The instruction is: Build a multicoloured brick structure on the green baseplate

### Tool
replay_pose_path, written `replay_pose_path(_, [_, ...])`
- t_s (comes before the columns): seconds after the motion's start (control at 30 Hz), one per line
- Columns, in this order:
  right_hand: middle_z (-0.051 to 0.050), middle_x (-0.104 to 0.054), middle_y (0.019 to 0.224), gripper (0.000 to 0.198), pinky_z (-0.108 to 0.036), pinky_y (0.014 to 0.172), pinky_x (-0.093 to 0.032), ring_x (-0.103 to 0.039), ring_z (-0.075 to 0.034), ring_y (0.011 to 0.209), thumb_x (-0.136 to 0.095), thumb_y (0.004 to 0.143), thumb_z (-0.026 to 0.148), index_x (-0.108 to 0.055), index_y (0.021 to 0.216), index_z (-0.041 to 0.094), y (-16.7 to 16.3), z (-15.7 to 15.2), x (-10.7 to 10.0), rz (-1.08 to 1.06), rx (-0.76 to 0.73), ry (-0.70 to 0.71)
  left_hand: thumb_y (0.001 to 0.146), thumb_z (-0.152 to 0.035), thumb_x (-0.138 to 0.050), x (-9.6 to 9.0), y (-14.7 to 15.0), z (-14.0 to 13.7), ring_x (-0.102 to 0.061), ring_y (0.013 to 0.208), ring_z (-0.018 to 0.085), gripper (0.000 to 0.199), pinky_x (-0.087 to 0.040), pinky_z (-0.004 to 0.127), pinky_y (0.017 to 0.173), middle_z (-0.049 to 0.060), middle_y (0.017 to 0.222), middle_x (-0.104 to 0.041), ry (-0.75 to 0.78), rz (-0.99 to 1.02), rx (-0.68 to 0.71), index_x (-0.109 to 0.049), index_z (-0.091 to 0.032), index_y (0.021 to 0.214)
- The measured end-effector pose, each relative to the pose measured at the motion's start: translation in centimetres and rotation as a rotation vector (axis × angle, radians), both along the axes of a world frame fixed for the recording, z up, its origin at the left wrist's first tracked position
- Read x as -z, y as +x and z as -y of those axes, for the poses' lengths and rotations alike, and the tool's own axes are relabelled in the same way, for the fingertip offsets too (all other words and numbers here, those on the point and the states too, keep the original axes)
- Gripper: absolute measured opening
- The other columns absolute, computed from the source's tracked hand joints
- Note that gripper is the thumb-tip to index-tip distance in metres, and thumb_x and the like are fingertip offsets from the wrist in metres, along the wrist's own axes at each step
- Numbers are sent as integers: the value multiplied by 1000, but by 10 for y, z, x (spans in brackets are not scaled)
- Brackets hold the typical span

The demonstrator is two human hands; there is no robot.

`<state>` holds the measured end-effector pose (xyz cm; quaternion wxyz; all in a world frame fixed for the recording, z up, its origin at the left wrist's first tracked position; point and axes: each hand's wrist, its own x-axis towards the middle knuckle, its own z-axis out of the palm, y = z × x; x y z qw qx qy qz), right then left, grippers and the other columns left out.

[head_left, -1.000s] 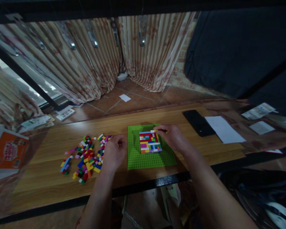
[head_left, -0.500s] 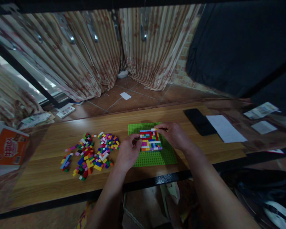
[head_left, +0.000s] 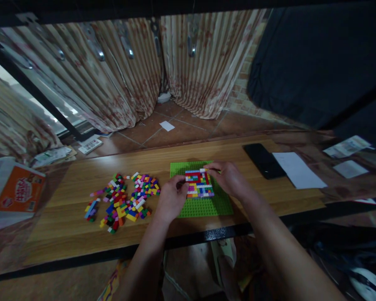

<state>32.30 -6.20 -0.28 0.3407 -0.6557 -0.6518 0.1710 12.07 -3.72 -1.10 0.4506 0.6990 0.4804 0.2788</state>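
Note:
A flat block of multicoloured toy bricks [head_left: 199, 184] sits on a green studded baseplate [head_left: 207, 208]. At its left edge, my left hand [head_left: 172, 195] is closed, with thumb and forefinger curled against the bricks. My right hand [head_left: 227, 177] pinches at the far right corner, where a small yellow toy brick [head_left: 206, 169] shows at the fingertips beside a white one. The fingers partly cover that corner. A loose heap of toy bricks [head_left: 125, 200] in many colours lies to the left of my left hand.
All this rests on a wooden table [head_left: 59, 217] with a dark front edge. To the right lie a black phone [head_left: 265, 161] and a white sheet of paper [head_left: 297, 169]. An orange-labelled box [head_left: 20, 190] stands at the left, and curtains [head_left: 194, 83] hang beyond.
The whole view has shifted slightly, so the table things appear a little further right. Both hands keep their places at the brick block, with little visible finger movement.

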Motion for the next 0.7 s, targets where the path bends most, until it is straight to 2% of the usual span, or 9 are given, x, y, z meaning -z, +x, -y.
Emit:
replay_pose_path(0.13, [-5, -75, 100, 19, -36, 87, -52, -70, -22, 93, -59, 86, 23, -73, 99, 23, 4, 3, 7, -102, -19, -26, 86, -21, -54, 0, -1, -1, -67, 82, 17, 24, -51, 28, 75, 7, 96, -73, -6, -14, 5, -67, -13, 104])
replay_pose_path(0.3, [-7, -75, 102, 33, -38, 87, -53, -70, -21, 92, -59, 86, 37, -68, 114, 22, 11, 4, 12, -316, -1, -42, 87, -19, -52, -1, -3, -1, -66, 77, 16, 21, -50, 27, 71, 6, 90, -73, 12, -38, 36, -68, -14, 101])
replay_pose_path(0.4, [-9, -75, 102, 42, -38, 83, -54, -70, -22, 90, -52, 88, 52, -71, 107, 20, 9, -1, 13, -465, 121, -48, 87, -19, -51, 0, -4, -1, -66, 76, 16, 21, -50, 27, 70, 5, 90, -73, 43, -48, 36, -68, -15, 99])
replay_pose_path(0.5, [-11, -75, 98, 50, -37, 80, -55, -70, -24, 91, -51, 85, 60, -74, 96, 18, 1, -7, 15, -592, 210, -91, 87, -21, -51, 2, -4, 0, -67, 76, 16, 22, -51, 26, 69, 5, 91, -73, 53, -52, 29, -67, -15, 101])
replay_pose_path(0.7, [-8, -76, 79, 45, -35, 75, -53, -70, -26, 83, -62, 75, 58, -77, 82, 16, -15, -11, 15, -539, 212, -214, 88, -22, -50, 2, -5, 3, -66, 75, 15, 23, -51, 26, 67, 6, 90, -73, 44, -54, 38, -66, -15, 104])
